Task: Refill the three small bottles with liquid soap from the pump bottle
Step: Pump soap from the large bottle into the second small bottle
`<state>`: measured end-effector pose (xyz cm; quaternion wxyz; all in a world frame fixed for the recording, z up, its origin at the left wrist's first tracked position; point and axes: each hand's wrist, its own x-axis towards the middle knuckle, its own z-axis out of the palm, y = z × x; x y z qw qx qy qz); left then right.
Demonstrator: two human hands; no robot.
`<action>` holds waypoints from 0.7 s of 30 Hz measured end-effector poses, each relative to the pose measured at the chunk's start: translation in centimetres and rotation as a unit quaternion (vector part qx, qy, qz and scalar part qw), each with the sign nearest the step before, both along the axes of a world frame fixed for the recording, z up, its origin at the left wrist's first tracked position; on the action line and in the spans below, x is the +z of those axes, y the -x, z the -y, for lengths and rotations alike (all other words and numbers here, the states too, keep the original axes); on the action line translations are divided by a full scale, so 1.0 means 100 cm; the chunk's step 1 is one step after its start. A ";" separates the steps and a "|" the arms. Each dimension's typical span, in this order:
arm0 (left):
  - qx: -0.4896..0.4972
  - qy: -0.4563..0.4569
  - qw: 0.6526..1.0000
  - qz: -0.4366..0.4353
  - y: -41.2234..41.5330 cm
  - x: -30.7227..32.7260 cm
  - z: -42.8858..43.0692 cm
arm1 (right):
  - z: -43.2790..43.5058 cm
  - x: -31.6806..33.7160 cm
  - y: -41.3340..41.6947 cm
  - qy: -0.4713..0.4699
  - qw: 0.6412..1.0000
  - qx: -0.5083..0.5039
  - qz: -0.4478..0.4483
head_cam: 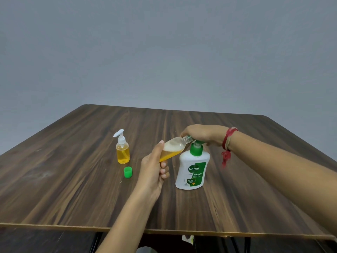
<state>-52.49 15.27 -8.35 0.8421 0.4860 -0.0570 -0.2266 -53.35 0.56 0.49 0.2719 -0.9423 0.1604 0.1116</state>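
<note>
On the dark wood-grain worktop [73, 189], nearest of the things, stands the white pump bottle [191, 170] with a green label and green pump collar; its walls are opaque, so its fill level cannot be told. Just left of it the left hand [153, 168] grips the base of a small clear bottle [173, 148], thumb up along its side and fingers curled beneath. This bottle is held off the worktop and tilted, its open neck raised to the pump's spout. Orange-yellow soap pools in its lower part, with pale foam above. A loose green cap [128, 172] lies on the worktop left of that hand. Farther back, upright and apart, is a second small bottle [123, 150] with a white pump top, more than half full of the same orange-yellow liquid. Farthest, the right hand [202, 134] lies over the pump head, fingers bent down around it.
</note>
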 end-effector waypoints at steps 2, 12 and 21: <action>0.001 -0.003 1.000 0.002 -0.001 0.000 0.000 | 0.001 -0.003 -0.001 -0.007 1.000 -0.005 0.005; -0.007 0.015 1.000 -0.017 0.000 -0.004 0.001 | 0.000 -0.004 -0.002 -0.026 0.999 -0.039 -0.020; -0.015 0.025 1.000 -0.008 0.002 -0.006 0.003 | -0.003 -0.001 0.003 -0.058 0.998 -0.027 -0.016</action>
